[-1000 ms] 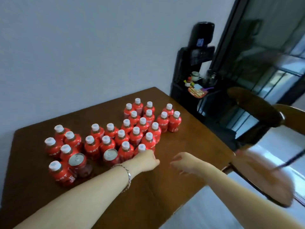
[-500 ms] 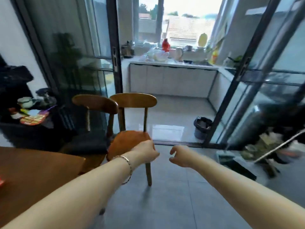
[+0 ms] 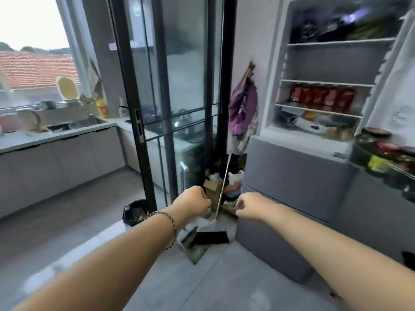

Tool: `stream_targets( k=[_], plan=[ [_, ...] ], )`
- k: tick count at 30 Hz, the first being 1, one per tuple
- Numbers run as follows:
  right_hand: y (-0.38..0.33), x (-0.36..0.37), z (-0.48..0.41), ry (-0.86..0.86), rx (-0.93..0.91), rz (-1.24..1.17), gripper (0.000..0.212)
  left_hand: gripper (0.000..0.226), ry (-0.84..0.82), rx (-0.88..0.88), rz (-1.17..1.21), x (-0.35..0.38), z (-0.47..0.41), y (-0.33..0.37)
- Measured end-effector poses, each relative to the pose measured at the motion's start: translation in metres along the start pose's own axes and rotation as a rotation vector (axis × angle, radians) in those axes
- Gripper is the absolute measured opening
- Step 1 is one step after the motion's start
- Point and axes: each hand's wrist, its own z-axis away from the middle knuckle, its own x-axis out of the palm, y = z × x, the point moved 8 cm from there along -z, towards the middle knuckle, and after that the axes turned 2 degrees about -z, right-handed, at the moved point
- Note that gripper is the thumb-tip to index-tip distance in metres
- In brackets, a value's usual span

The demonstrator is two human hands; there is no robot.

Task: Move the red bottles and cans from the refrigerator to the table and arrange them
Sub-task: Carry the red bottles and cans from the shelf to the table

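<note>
Red bottles (image 3: 321, 96) in a row on a middle shelf (image 3: 318, 110) of the open refrigerator (image 3: 298, 167), up at two o'clock from the hands. Too blurry to count, or to tell bottles from cans. No desk in view.

Left hand (image 3: 193, 199) and right hand (image 3: 249, 204) out in front, near each other, both curled in and holding nothing. Well apart from the shelf, so nothing picked up yet.

Between the hands and down at six o'clock: a broom stick (image 3: 221, 187) leaning up and a dustpan (image 3: 194, 246) on the floor, just beside the refrigerator's corner. Easy to trip on or kick when stepping close.

At three o'clock, jars (image 3: 381, 149) packed in the open door. Easy to bump with the right arm when reaching in.

Bottles standing tight together, likely cold and slippery. Could slide out of a hand, or push a neighbour off the shelf, if grabbed too fast or too many at once.
</note>
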Motion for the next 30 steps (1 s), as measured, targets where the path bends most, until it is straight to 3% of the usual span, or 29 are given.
stream_targets(
  k=[4,12,22,26,30],
  plan=[
    [0.059,-0.063,-0.045,0.116,0.173,-0.048,0.028,0.011,0.0,0.181,0.019,-0.007,-0.089,0.078],
    [0.168,-0.159,-0.127,0.305,0.343,-0.121,0.022,0.012,-0.013,0.388,0.081,0.007,-0.24,0.193],
    [0.269,-0.315,-0.27,0.548,0.403,-0.152,0.023,0.009,0.015,0.516,0.204,-0.003,-0.43,0.34],
    [0.306,-0.346,-0.314,0.642,0.445,-0.223,0.024,0.005,0.013,0.558,0.249,0.006,-0.494,0.373],
    [0.358,-0.368,-0.356,0.819,0.505,-0.308,0.011,0.01,-0.023,0.615,0.314,0.034,-0.567,0.409]
  ],
)
